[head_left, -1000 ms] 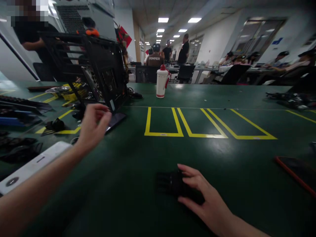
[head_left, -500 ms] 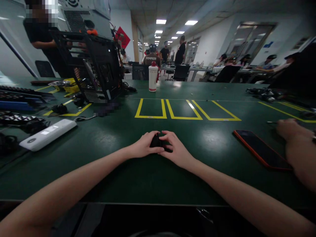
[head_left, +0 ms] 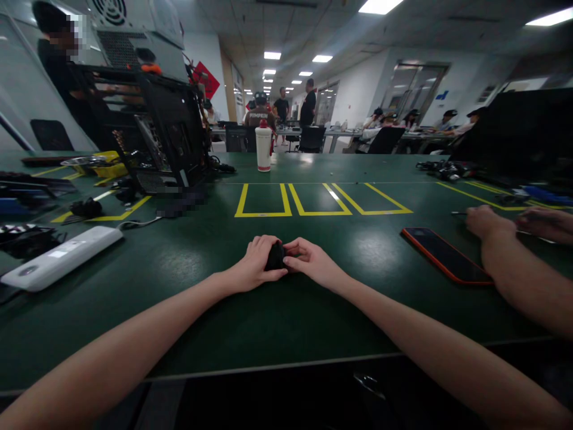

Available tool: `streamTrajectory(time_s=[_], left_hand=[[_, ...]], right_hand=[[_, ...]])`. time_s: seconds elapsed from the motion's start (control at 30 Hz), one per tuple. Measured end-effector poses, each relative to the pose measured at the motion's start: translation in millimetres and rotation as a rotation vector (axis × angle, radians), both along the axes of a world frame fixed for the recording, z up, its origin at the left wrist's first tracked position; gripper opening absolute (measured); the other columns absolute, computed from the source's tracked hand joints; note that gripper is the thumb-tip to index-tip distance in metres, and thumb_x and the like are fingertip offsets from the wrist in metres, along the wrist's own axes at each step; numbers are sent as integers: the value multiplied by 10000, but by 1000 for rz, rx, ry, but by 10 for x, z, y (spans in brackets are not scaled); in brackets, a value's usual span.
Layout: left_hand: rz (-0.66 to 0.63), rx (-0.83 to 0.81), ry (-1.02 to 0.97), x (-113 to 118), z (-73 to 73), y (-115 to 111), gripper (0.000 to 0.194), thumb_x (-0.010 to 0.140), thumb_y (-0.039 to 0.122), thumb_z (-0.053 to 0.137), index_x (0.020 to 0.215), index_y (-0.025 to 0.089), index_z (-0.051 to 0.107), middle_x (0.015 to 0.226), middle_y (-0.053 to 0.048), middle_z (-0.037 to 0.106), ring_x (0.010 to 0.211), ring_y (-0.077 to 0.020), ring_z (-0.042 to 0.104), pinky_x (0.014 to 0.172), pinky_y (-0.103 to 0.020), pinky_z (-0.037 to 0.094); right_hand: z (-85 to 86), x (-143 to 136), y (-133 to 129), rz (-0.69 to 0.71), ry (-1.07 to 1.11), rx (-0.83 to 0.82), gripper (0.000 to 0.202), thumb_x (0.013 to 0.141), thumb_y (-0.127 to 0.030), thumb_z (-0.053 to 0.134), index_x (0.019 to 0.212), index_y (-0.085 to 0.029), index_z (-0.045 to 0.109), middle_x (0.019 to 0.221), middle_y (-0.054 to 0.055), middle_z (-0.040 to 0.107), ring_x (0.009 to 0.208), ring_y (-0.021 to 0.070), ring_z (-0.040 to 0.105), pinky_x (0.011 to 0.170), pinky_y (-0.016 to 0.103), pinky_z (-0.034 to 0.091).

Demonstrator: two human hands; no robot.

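Note:
A small black rounded object [head_left: 274, 257] is between my two hands, low over the green table [head_left: 295, 322]; its exact kind cannot be made out. My left hand [head_left: 256, 263] wraps it from the left, fingers over its far side and thumb along its near side. From the right, my right hand [head_left: 313, 263] has its thumb and fingertips drawn together at the object's right edge. The fingers cover part of the object.
Yellow tape outlines [head_left: 320, 213] lie beyond my hands, with a white cup [head_left: 264, 149] behind them. A power strip [head_left: 62, 257] and an open computer case [head_left: 174, 131] stand left. An orange-edged phone [head_left: 447, 255] lies right, beside another person's hand [head_left: 490, 224].
My view has turned slightly right, so the scene sits further left. My left hand has rolled further over the black object, and my right fingers have closed in at its edge.

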State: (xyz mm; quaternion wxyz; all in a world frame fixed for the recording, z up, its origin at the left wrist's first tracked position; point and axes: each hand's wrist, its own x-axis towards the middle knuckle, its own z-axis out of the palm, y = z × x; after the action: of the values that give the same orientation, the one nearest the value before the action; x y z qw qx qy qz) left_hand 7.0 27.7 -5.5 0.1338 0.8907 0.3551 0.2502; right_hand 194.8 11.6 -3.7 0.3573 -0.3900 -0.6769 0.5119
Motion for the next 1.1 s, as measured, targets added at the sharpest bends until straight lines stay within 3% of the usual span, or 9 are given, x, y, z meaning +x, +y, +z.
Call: streamTrajectory(time_s=[0.17, 0.37, 0.67, 0.9, 1.1], left_hand=[[8, 78, 15, -22, -13, 11, 506, 740, 442, 553, 1115, 154, 372, 1110, -118, 425, 1000, -255, 407, 857, -422, 404], [-31, 85, 1, -56, -17, -9, 532, 737, 426, 567, 1139, 156, 344, 1130, -127, 408, 1058, -252, 405, 910, -423, 396], [-72, 82, -8, -66, 2, -32, 558, 720, 395, 595, 1165, 187, 329, 1138, -113, 402, 1054, -261, 395, 899, -448, 397], [-87, 62, -37, -67, 21, -61, 560, 722, 397, 594, 1172, 194, 329, 1131, -111, 404, 1047, -259, 394, 899, -451, 394], [-93, 48, -45, -69, 17, -68, 579, 713, 377, 606, 1188, 210, 319, 1140, -109, 403, 1050, -266, 395, 891, -463, 392]], right_hand=[[27, -11, -38, 10, 10, 69, 282, 714, -195, 610, 976, -210, 507, 1008, 14, 540, 801, 133, 605, 748, 329, 505], [10, -44, 3, -4, 45, 96, 203, 735, -242, 602, 908, -188, 511, 915, 8, 549, 807, 137, 590, 750, 330, 498], [55, -6, -69, 83, 18, 65, 355, 711, -181, 618, 1032, -227, 474, 1061, 22, 508, 835, 140, 595, 768, 340, 505], [67, -28, -46, 30, 67, 58, 209, 737, -261, 604, 913, -196, 511, 929, 2, 540, 765, 126, 603, 751, 332, 509], [68, -34, -59, 38, 50, 7, 325, 683, -186, 644, 965, -198, 483, 978, 24, 548, 896, 166, 596, 824, 373, 490]])
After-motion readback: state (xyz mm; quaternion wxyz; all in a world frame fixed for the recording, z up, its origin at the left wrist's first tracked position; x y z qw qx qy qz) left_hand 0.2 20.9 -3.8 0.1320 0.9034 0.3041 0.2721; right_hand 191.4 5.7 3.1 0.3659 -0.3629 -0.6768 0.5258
